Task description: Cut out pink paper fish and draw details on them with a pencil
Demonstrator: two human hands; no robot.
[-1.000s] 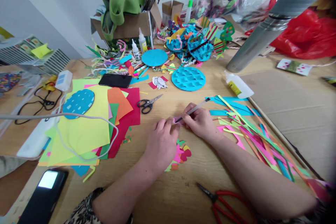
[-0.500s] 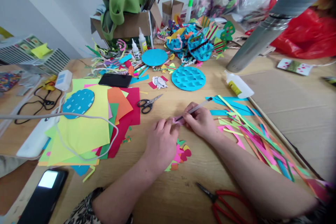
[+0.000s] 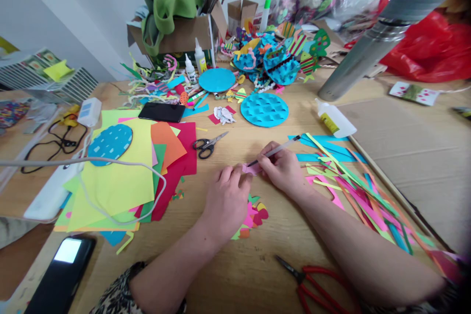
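My right hand (image 3: 282,167) is closed around a slim pen (image 3: 279,149) with a clear barrel and a black end. Its tip meets a small pink paper piece (image 3: 253,169) lying on the table. With bent fingers my left hand (image 3: 228,201) presses the left side of that piece down, covering part of it. Small coloured paper cut-outs (image 3: 253,216) lie just beside the left hand. Black-handled scissors (image 3: 208,146) rest beyond it, and red-handled scissors (image 3: 316,284) lie near the front edge.
Coloured paper sheets (image 3: 121,181) are stacked at left under a white cable. Paper strips (image 3: 368,196) lie at right by a cardboard sheet (image 3: 412,147). A glue bottle (image 3: 334,120), a steel flask (image 3: 368,49) and blue discs (image 3: 264,110) stand or lie farther back.
The pen and my right hand have shifted very slightly to the right, showing a bit more of the pink paper. My left hand stays in place.
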